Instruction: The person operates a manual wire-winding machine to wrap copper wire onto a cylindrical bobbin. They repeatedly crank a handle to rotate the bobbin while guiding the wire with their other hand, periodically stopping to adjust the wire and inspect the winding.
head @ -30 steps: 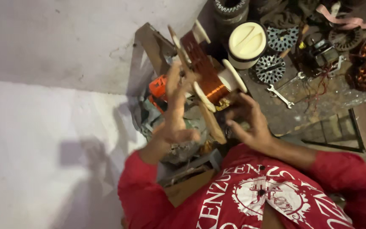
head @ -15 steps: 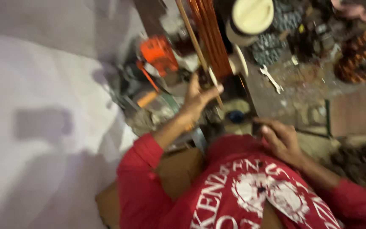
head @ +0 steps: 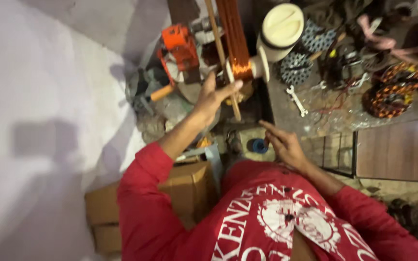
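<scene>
I see open floor (head: 49, 96) to the left, free for my left hand (head: 212, 99). Ahead, the wooden winder (head: 233, 43), orange tool (head: 180, 46), white tub (head: 281, 26) and cluttered bench (head: 344, 111) block passage.

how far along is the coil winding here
Done: a thick band of copper wire already sits on the wooden winding frame, and finished wound stators lie on the bench. In hand: the left hand touches the frame's lower end, while the right hand hangs free near a blue cap. Left: the coil is not yet off the frame.
</scene>
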